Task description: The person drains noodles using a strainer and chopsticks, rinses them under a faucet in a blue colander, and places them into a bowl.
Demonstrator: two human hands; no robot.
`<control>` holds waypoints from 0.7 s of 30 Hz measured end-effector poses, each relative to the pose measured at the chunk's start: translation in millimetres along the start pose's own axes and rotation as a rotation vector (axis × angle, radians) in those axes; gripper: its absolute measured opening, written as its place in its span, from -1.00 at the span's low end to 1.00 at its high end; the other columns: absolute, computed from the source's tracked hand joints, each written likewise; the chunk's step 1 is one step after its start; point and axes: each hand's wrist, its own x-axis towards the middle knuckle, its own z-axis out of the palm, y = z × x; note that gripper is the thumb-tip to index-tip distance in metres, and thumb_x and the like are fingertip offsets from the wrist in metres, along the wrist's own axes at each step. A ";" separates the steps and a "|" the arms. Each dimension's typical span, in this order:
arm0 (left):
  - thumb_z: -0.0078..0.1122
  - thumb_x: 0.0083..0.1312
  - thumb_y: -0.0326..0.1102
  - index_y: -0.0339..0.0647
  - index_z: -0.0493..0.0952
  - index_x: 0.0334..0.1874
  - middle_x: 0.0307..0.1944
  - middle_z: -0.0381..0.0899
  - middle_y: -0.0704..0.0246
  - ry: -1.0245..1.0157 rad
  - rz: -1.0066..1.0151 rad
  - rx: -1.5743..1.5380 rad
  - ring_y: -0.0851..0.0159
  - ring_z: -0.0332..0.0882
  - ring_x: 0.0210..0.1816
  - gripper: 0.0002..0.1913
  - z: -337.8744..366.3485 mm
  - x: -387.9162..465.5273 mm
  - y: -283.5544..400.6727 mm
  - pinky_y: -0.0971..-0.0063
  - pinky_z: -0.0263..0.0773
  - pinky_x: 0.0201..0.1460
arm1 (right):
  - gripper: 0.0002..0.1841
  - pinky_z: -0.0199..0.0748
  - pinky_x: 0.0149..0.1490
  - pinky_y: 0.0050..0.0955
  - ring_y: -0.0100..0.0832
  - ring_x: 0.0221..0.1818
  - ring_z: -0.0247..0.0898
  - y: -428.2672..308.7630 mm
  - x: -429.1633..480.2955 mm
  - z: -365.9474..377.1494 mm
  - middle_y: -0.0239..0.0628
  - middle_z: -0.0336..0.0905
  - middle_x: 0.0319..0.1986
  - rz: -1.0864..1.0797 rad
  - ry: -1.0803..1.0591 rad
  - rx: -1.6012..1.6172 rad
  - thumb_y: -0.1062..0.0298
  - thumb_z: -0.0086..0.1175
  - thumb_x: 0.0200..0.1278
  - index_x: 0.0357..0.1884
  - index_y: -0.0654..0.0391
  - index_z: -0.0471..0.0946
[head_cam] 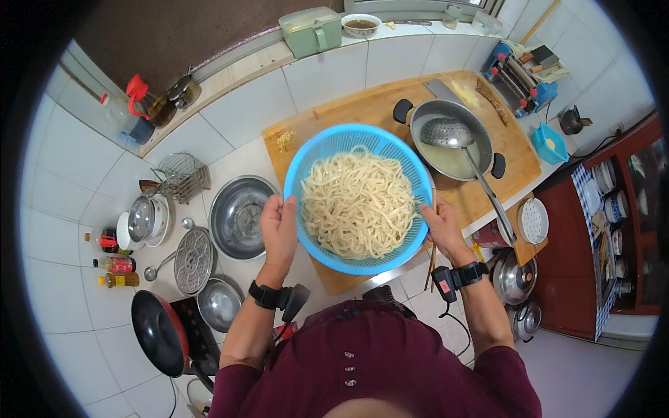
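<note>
A blue plastic colander (360, 131) full of pale cooked noodles (360, 206) is held level before me by its rim. My left hand (278, 225) grips the left side, thumb on the rim. On the right side my right hand (444, 228) grips the rim and also has a pair of wooden chopsticks (433, 266) pointing down towards me. Beyond it to the right, a two-handled metal pot (488, 141) of cloudy liquid stands on the wooden board (334, 115). A perforated metal skimmer (447, 132) rests in the pot, its long handle over the rim. Fingers beneath the colander are hidden.
Left of the colander sits a large metal basin (230, 217), near a steamer plate (194, 261) and a smaller metal bowl (219, 305). A wok (159, 332) stands at lower left. A cleaver (444, 90) and a pasta machine (517, 83) are at the back right.
</note>
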 end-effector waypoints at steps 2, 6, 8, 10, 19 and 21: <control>-0.02 0.38 -0.30 -0.18 0.33 -0.45 -0.57 0.27 0.63 -0.009 0.055 0.017 0.68 0.15 -0.54 -0.78 -2.4 -5.1 13.4 0.75 0.12 -0.53 | -0.85 0.21 -0.56 -0.70 -0.73 -0.59 0.26 -6.0 -10.9 1.2 -0.48 0.44 -0.53 -0.015 0.029 0.007 0.34 -0.03 0.31 -0.26 0.22 0.45; -0.03 0.39 -0.29 -0.19 0.36 -0.43 -0.55 0.30 0.63 0.005 0.200 0.144 0.67 0.17 -0.52 -0.79 -2.1 2.1 3.2 0.76 0.14 -0.49 | -0.84 0.25 -0.45 -0.71 -0.73 -0.51 0.27 -6.5 -11.0 2.4 -0.47 0.46 -0.49 -0.235 0.119 0.006 0.36 -0.04 0.30 -0.24 0.25 0.46; -0.06 0.40 -0.29 -0.18 0.36 -0.45 -0.54 0.34 0.62 0.022 -0.014 0.053 0.68 0.19 -0.51 -0.77 -1.9 0.6 -23.6 0.77 0.16 -0.48 | -0.84 0.27 -0.42 -0.68 -0.72 -0.49 0.27 -2.1 -4.1 -1.3 -0.47 0.46 -0.48 -0.195 0.089 -0.097 0.37 -0.04 0.29 -0.23 0.26 0.46; -0.04 0.40 -0.28 -0.20 0.36 -0.44 -0.53 0.34 0.61 0.003 -0.039 -0.028 0.67 0.20 -0.49 -0.77 2.9 1.8 -33.4 0.76 0.16 -0.47 | -0.84 0.30 -0.37 -0.63 -0.67 -0.47 0.28 -1.3 5.2 -5.9 -0.46 0.45 -0.47 -0.126 0.081 -0.180 0.39 -0.01 0.25 -0.23 0.28 0.46; -0.04 0.39 -0.31 -0.22 0.37 -0.42 -0.51 0.35 0.60 0.058 0.117 0.048 0.68 0.20 -0.47 -0.80 -10.2 -1.4 -15.3 0.77 0.17 -0.43 | -0.83 0.30 -0.28 -0.62 -0.64 -0.39 0.27 -23.9 -24.2 5.1 -0.43 0.43 -0.43 -0.444 0.159 -0.204 0.38 -0.02 0.26 -0.24 0.29 0.46; -0.04 0.39 -0.31 -0.22 0.37 -0.42 -0.51 0.35 0.60 0.022 0.006 0.036 0.68 0.21 -0.48 -0.80 -7.1 -1.3 -25.2 0.77 0.17 -0.43 | -0.84 0.28 -0.31 -0.60 -0.65 -0.42 0.25 -10.2 -10.8 4.0 -0.43 0.42 -0.45 -0.459 0.137 -0.342 0.39 -0.03 0.25 -0.26 0.29 0.46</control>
